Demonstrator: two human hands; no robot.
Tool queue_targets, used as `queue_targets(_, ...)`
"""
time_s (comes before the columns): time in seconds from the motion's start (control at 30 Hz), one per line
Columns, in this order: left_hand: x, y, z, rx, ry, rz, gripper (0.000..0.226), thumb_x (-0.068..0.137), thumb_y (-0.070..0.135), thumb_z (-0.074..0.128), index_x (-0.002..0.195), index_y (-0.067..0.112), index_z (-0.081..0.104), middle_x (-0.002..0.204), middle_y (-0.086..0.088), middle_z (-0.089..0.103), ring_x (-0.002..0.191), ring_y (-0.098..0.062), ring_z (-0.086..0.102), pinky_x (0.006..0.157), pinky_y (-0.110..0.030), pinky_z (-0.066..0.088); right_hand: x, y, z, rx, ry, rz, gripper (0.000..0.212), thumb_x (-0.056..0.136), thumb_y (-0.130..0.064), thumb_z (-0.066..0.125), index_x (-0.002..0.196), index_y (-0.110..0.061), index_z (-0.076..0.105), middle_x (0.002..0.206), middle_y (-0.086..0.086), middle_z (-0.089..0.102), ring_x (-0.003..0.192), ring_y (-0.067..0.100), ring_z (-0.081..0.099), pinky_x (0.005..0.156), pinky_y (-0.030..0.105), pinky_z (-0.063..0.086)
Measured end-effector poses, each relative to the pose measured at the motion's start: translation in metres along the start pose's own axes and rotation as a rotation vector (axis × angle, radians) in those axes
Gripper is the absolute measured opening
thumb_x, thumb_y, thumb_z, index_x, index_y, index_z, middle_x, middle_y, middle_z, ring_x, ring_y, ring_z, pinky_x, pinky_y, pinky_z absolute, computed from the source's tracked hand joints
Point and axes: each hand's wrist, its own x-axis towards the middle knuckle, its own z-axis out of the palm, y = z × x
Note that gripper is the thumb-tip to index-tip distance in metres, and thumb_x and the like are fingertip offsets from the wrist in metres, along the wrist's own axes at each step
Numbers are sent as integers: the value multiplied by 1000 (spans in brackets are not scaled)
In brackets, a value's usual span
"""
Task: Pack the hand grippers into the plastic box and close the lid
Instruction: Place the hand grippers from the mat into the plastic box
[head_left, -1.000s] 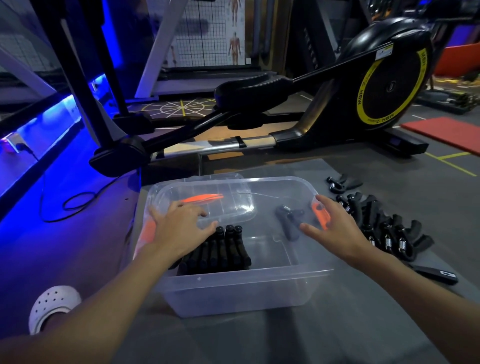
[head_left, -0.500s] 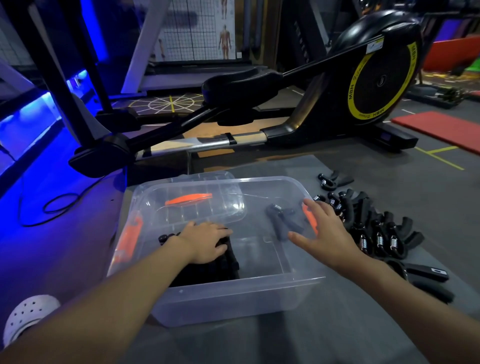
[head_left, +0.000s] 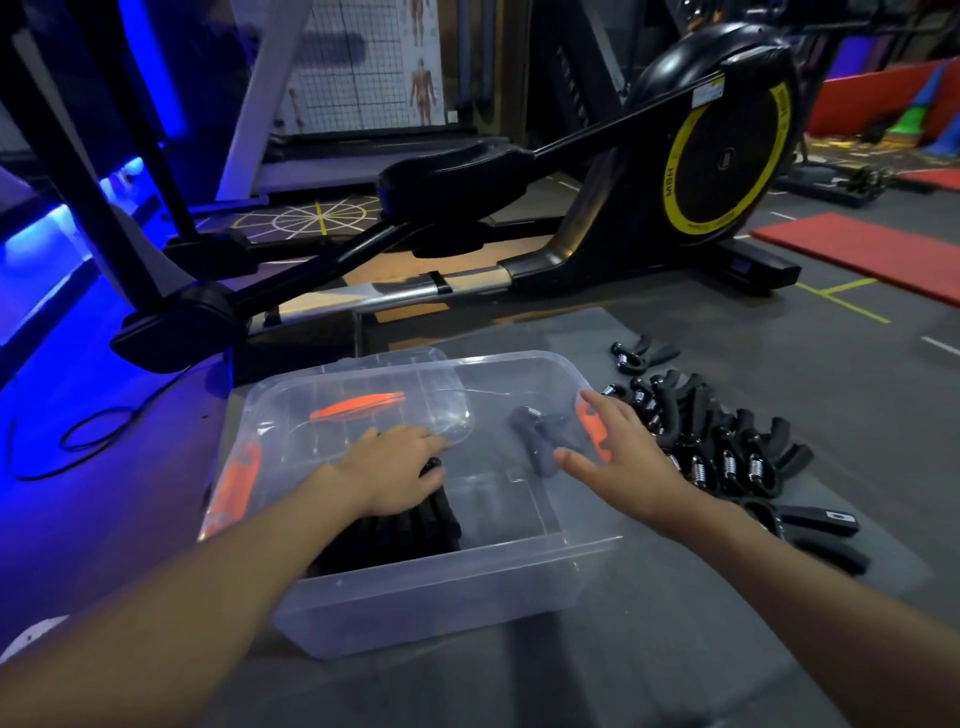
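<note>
A clear plastic box (head_left: 447, 587) with orange latches stands on the grey mat. Its clear lid (head_left: 363, 410) leans behind the far left corner. Inside the box, a row of black hand grippers (head_left: 410, 525) lies at the left, and my left hand (head_left: 389, 470) rests flat on top of them. A single gripper (head_left: 540, 441) shows through the right side of the box. My right hand (head_left: 623, 457) hovers over the right rim, fingers spread, holding nothing. A pile of black hand grippers (head_left: 727, 447) with metal springs lies on the mat right of the box.
A black and yellow elliptical trainer (head_left: 717, 156) stands close behind the mat. A black cable (head_left: 78, 441) loops on the blue-lit floor at the left. Red mats (head_left: 857, 254) lie at the far right. One more gripper (head_left: 639, 356) sits apart behind the pile.
My left hand came down from the box's far left rim onto the row of grippers inside. My right hand stayed over the right rim. The camera view shifted slightly.
</note>
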Motion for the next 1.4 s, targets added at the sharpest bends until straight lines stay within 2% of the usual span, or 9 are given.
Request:
queue_targets(0.13, 14, 52, -33, -190, 236, 129, 40, 96, 39, 45, 133, 25, 52, 137, 3, 54, 127, -20, 48, 105, -44, 38, -5, 8, -10, 60, 84, 42, 55, 91, -58, 48, 138, -29, 45, 130, -6, 54, 110, 14, 55, 102, 45, 44)
queue_targets(0.2, 24, 90, -48, -249, 324, 187, 36, 97, 36, 46, 130, 24, 54, 135, 3, 55, 124, -19, 49, 104, -42, 39, -12, 22, -20, 61, 141, 97, 57, 89, -60, 45, 135, -26, 48, 121, -2, 59, 103, 16, 57, 97, 46, 46)
queue_targets(0.5, 71, 211, -36, -220, 257, 337, 36, 95, 41, 43, 121, 22, 59, 122, -1, 60, 118, -23, 52, 106, -38, 31, -70, 156, -68, -193, 161, 470, 66, 86, -54, 57, 141, -24, 39, 132, 3, 56, 120, 29, 52, 99, 48, 43)
queue_targets(0.7, 78, 214, -17, -158, 228, 327, 65, 82, 60, 21, 122, 26, 60, 127, 5, 59, 126, -13, 46, 115, -31, 13, -86, 220, -73, -356, 155, 628, 80, 82, -60, 61, 147, -23, 32, 147, 0, 41, 138, 26, 32, 107, 43, 30)
queue_targets(0.87, 80, 210, -8, -120, 279, 362, 68, 82, 62, 17, 117, 28, 63, 119, 12, 61, 122, -11, 46, 114, -31, 16, -80, 251, -77, -273, 178, 698, 94, 77, -59, 70, 149, -15, 29, 151, 11, 36, 142, 30, 25, 114, 43, 25)
queue_targets(1.03, 79, 211, -7, -137, 319, 367, 64, 83, 59, 19, 110, 26, 67, 114, 12, 63, 116, -13, 50, 107, -29, 21, -82, 252, -70, -182, 184, 683, 76, 74, -60, 71, 134, -21, 44, 119, 6, 62, 113, 29, 54, 94, 41, 46)
queue_targets(1.13, 77, 212, -7, -140, 317, 376, 64, 83, 57, 17, 109, 27, 68, 114, 13, 63, 115, -11, 49, 105, -25, 19, -86, 242, -64, -235, 209, 575, 60, 79, -55, 69, 124, -19, 51, 98, -1, 60, 99, 24, 58, 81, 37, 48)
queue_targets(1.27, 78, 212, -8, -135, 306, 371, 66, 82, 56, 15, 108, 27, 68, 115, 14, 63, 114, -11, 48, 104, -24, 18, -89, 241, -64, -554, 147, 562, 81, 74, -65, 65, 140, -25, 40, 131, 2, 50, 126, 27, 41, 102, 41, 34)
queue_targets(1.4, 78, 213, -8, -133, 291, 364, 68, 81, 55, 12, 108, 28, 68, 115, 14, 62, 113, -11, 48, 105, -25, 19, -90, 245, -65, -384, 38, 620, 100, 69, -57, 76, 149, -21, 27, 143, 4, 46, 131, 28, 40, 105, 42, 37)
